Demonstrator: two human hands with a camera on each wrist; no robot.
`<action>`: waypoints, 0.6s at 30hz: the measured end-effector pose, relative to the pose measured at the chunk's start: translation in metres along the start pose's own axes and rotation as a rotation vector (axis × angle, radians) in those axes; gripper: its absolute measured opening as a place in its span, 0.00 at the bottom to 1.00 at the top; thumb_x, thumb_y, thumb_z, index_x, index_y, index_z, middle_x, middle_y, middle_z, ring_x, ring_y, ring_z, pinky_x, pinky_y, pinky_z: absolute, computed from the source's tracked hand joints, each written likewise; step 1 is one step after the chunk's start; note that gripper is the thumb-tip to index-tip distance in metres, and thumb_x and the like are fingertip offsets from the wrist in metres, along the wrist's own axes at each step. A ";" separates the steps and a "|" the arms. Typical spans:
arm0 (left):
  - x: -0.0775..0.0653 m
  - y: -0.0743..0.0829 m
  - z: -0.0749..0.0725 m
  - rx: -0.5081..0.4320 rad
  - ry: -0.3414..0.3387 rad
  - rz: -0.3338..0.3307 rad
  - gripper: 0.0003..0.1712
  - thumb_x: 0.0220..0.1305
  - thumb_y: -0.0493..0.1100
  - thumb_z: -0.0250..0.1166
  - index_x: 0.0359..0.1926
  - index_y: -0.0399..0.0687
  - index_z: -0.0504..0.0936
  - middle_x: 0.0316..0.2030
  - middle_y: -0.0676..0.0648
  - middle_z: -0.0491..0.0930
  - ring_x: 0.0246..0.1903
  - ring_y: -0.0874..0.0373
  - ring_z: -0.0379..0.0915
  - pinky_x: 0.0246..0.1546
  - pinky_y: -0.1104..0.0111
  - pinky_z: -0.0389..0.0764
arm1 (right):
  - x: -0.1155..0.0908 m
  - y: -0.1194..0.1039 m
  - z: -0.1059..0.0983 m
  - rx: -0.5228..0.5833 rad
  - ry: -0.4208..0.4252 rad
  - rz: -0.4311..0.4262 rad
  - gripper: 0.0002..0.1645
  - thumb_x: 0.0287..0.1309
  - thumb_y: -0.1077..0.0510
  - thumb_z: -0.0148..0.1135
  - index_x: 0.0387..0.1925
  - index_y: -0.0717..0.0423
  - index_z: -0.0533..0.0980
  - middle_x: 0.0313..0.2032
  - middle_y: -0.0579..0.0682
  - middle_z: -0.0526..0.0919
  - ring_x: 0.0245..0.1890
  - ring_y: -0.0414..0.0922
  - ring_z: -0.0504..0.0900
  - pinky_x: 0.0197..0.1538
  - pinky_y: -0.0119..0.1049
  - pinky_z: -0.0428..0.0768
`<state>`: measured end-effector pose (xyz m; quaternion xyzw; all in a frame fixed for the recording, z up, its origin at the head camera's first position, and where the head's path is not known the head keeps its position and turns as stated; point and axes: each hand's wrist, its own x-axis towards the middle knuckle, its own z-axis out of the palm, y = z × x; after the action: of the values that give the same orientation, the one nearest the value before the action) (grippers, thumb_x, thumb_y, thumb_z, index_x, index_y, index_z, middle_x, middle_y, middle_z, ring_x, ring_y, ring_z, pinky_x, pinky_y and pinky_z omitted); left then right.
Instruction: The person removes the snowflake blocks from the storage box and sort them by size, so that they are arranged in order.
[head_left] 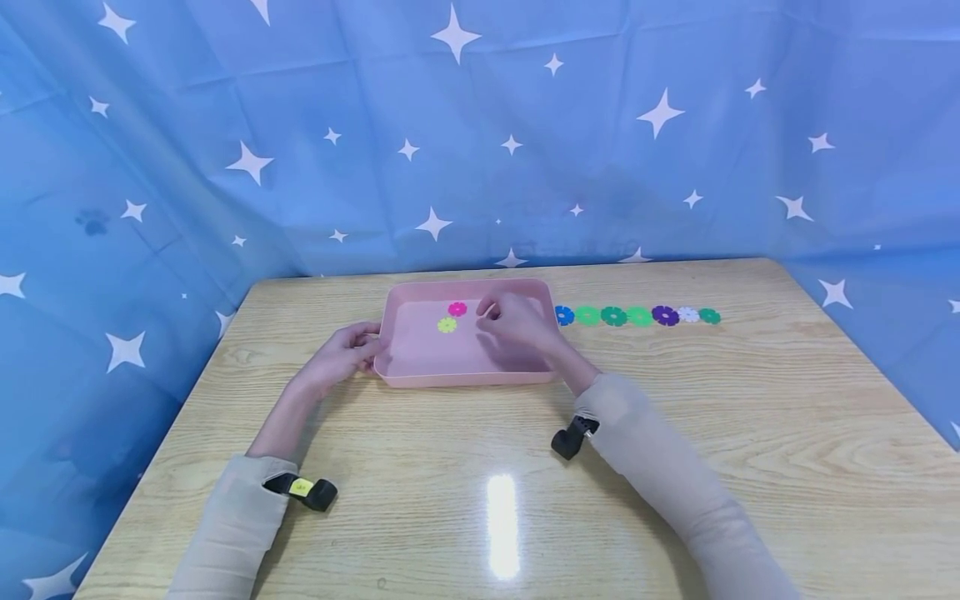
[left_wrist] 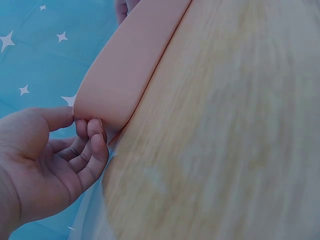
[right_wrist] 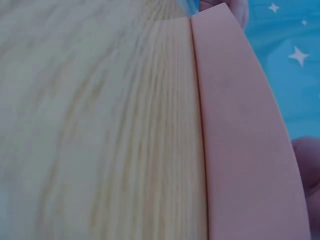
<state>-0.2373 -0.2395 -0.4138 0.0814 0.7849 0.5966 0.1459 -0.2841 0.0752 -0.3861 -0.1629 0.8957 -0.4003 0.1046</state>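
A shallow pink tray [head_left: 457, 380] stands on the table. My left hand [head_left: 345, 357] grips its left end; in the left wrist view the thumb reaches the rim and the curled fingers lie against the tray's wall [left_wrist: 127, 60]. Inside the tray are a pink flower-shaped disc [head_left: 457, 309] and a yellow-green flower-shaped disc [head_left: 447, 325]. Just right of them, my right hand [head_left: 517, 320] is over the tray, thumb and forefinger bent toward each other. I cannot tell whether anything is between those fingertips. The tray wall mostly hides this hand in the right wrist view.
Right of the tray, a row of several flower-shaped discs runs sideways, among them a blue disc [head_left: 565, 315], a purple disc [head_left: 665, 315] and a white disc [head_left: 687, 314]. The wooden table [head_left: 420, 475] ends before a blue star-patterned curtain [head_left: 360, 108].
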 end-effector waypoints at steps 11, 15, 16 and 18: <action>0.000 0.001 0.000 -0.003 -0.005 -0.003 0.28 0.77 0.40 0.55 0.70 0.29 0.63 0.43 0.34 0.77 0.31 0.57 0.74 0.34 0.69 0.80 | 0.013 -0.008 0.019 0.036 -0.052 -0.099 0.11 0.66 0.64 0.57 0.48 0.61 0.78 0.36 0.53 0.80 0.28 0.45 0.70 0.38 0.36 0.72; -0.001 0.002 0.000 -0.006 -0.002 -0.001 0.28 0.77 0.39 0.55 0.70 0.28 0.63 0.43 0.35 0.76 0.32 0.57 0.75 0.35 0.69 0.81 | 0.017 -0.012 0.025 0.012 -0.055 -0.090 0.14 0.66 0.64 0.59 0.52 0.62 0.77 0.41 0.53 0.80 0.31 0.45 0.73 0.43 0.36 0.75; -0.001 0.002 0.001 -0.007 -0.001 -0.003 0.28 0.77 0.39 0.55 0.70 0.29 0.63 0.43 0.35 0.76 0.32 0.57 0.75 0.35 0.69 0.81 | 0.019 -0.013 0.026 0.003 -0.051 -0.088 0.15 0.65 0.65 0.60 0.52 0.62 0.77 0.43 0.53 0.80 0.35 0.46 0.74 0.46 0.36 0.76; -0.001 0.003 0.001 -0.007 0.002 -0.005 0.28 0.77 0.39 0.55 0.70 0.29 0.63 0.44 0.36 0.76 0.32 0.57 0.75 0.35 0.69 0.81 | 0.023 -0.015 0.029 -0.021 -0.055 -0.079 0.16 0.64 0.65 0.62 0.53 0.63 0.76 0.45 0.53 0.79 0.41 0.47 0.75 0.52 0.38 0.77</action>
<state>-0.2358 -0.2382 -0.4113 0.0782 0.7830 0.5993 0.1470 -0.2930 0.0378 -0.3952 -0.2103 0.8895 -0.3899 0.1115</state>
